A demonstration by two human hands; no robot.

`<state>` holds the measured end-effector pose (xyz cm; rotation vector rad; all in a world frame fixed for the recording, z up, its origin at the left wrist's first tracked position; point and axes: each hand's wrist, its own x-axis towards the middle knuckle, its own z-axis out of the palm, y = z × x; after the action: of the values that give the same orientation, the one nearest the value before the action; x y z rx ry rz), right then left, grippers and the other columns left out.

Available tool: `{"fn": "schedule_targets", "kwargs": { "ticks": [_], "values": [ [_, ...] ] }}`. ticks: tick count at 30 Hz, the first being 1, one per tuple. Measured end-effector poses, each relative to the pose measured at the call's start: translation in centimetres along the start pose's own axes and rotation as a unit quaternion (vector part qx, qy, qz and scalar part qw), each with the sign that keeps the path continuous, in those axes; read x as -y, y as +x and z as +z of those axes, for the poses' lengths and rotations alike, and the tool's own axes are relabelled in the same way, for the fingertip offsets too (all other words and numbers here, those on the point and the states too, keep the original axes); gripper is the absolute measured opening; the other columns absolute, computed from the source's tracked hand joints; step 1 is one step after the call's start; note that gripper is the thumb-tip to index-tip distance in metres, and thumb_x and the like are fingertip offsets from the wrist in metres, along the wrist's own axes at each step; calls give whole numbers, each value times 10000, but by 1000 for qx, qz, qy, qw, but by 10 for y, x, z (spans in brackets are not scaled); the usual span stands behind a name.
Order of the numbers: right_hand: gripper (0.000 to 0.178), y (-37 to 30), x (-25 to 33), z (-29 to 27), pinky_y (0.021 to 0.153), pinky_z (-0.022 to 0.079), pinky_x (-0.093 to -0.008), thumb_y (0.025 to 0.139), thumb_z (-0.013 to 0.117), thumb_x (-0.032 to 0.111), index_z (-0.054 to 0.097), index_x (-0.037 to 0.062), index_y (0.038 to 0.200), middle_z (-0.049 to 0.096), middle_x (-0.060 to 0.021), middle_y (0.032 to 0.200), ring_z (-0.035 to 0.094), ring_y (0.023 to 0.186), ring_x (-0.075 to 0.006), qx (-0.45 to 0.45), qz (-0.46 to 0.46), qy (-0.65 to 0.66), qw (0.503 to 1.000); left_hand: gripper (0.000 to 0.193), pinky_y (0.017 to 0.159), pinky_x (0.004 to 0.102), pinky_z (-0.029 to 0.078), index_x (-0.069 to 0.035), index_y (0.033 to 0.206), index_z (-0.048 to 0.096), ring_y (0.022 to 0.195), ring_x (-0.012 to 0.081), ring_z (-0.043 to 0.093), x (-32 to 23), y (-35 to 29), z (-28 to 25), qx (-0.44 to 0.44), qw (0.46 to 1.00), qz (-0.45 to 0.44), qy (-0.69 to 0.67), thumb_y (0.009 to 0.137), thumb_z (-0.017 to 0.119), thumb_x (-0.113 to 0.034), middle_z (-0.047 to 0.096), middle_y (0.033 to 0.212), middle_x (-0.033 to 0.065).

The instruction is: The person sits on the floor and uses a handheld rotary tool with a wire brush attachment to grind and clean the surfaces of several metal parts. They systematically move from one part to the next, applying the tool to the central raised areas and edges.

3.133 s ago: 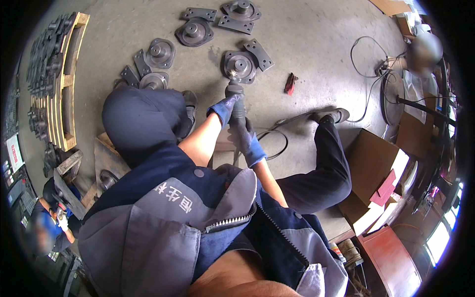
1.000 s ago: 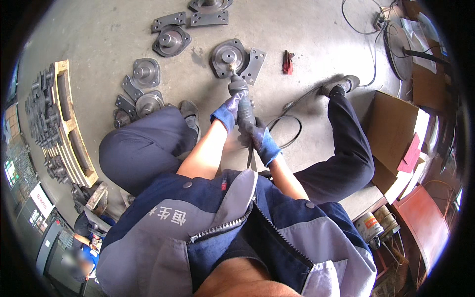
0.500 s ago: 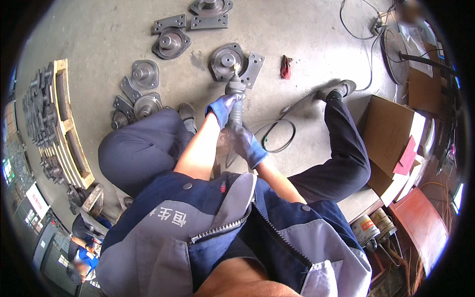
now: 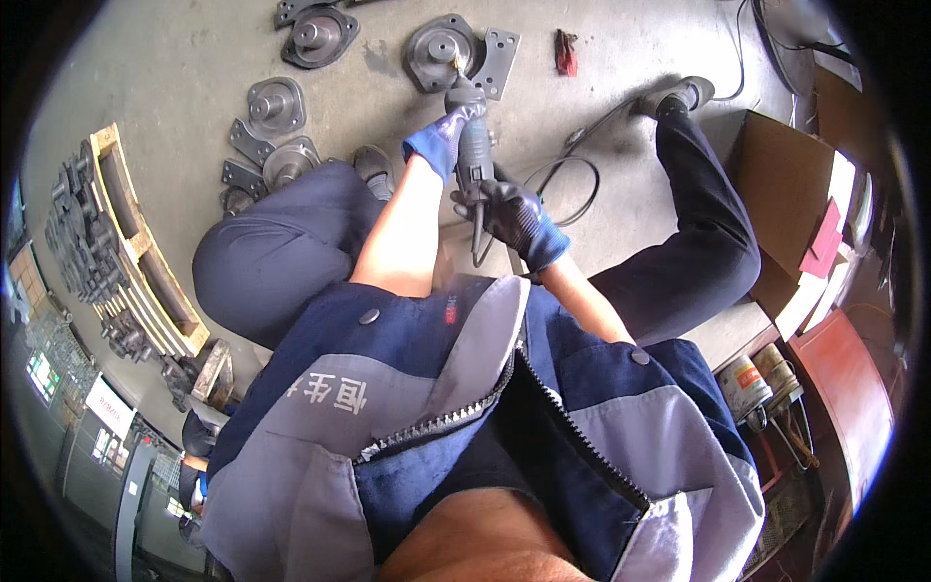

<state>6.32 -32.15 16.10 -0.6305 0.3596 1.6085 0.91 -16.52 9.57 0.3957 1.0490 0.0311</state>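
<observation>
Both of my gloved hands hold a dark die grinder (image 4: 474, 150), its cord running from the rear end. My left hand (image 4: 444, 136) wraps the front of the body just behind the black collar. My right hand (image 4: 517, 215) is closed round the rear end near the cord. The slim tip points away from me and reaches a steel flange with a central round boss (image 4: 436, 73), at its near right side. A drilled steel plate (image 4: 498, 64) adjoins that flange on the right. Whether the tip touches metal is too small to tell.
More flanged parts (image 4: 276, 105) and drilled plates lie on the floor to the left, beside my bent knee. A wooden pallet (image 4: 145, 247) with steel parts stands farther left. A red rag (image 4: 566, 53), the looped cord (image 4: 593, 184) and a cardboard box (image 4: 790, 194) are to the right.
The view has shifted, so the floor parts sit higher in the picture. My right hand shows more openly at the grinder's rear end. Both hands still hold the grinder at the same flange.
</observation>
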Motion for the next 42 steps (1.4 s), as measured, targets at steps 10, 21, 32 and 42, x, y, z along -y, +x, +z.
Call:
{"fn": "schedule_targets", "kwargs": {
  "ticks": [10, 21, 32, 42],
  "values": [
    [510, 10, -20, 8, 631, 514, -351, 924, 512, 333, 395, 45, 1328, 584, -133, 1082, 653, 801, -255, -211, -30, -233, 949, 395, 736, 378, 556, -24, 1161, 574, 789, 250, 652, -2, -19, 12, -16, 994, 98, 44, 888, 627, -304, 653, 941, 130],
    [387, 15, -16, 26, 518, 461, -284, 913, 528, 360, 544, 4, 1066, 601, -74, 819, 614, 635, -168, -245, -46, -309, 918, 406, 752, 369, 549, -26, 1164, 577, 792, 250, 649, -3, -1, -2, -8, 1000, -18, 9, 895, 610, -328, 653, 938, 132],
    [406, 14, -6, 36, 511, 442, -272, 906, 499, 386, 554, 7, 1039, 598, -69, 807, 600, 616, -162, -258, -44, -325, 909, 451, 764, 379, 535, -24, 1149, 576, 770, 256, 638, -8, -10, 12, 1, 999, -9, 38, 903, 573, -403, 647, 906, 132],
    [381, 16, 12, 24, 465, 426, -269, 893, 514, 372, 540, 8, 1007, 578, -68, 757, 588, 572, -163, -242, -27, -342, 908, 381, 686, 388, 532, -53, 1056, 577, 716, 250, 625, 11, 27, 5, 12, 998, -29, -59, 844, 639, -364, 634, 826, 116]
  ]
}}
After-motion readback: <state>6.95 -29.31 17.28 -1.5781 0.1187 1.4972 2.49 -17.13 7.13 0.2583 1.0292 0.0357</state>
